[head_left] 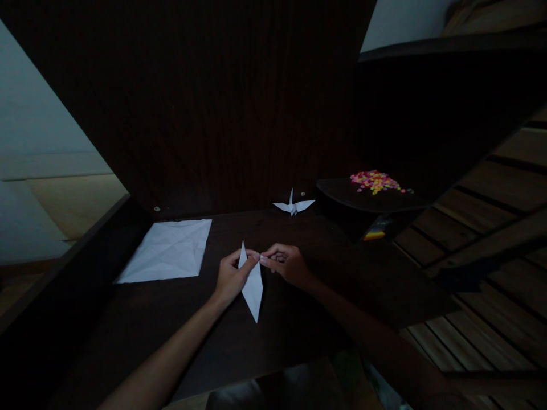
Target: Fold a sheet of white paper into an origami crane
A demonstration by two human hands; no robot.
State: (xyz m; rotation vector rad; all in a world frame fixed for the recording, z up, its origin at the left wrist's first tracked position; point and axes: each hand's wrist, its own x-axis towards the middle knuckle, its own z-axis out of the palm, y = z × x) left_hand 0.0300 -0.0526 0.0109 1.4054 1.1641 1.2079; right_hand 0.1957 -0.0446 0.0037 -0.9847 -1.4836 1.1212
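Observation:
A white folded origami paper (pixel 253 291), long and pointed at both ends, is held above the dark desk. My left hand (pixel 234 274) grips it from the left, thumb lying across its front and fingers behind. At the paper's right edge, my right hand (pixel 287 263) is closed in a pinch, thumb against forefinger, on a small bit of the paper. The two thumbs nearly meet there. Behind my hands a finished paper crane (pixel 294 206) rests with its wings spread. To the left lies a creased white paper sheet (pixel 168 250), flat on the desk.
A heap of small colourful pieces (pixel 378 181) lies on a rounded corner shelf (pixel 342 191) at the right. Below that shelf shows a rainbow-striped item (pixel 375 230). A dark back panel (pixel 239 114) rises behind the desk, and a raised side board (pixel 64 273) borders its left.

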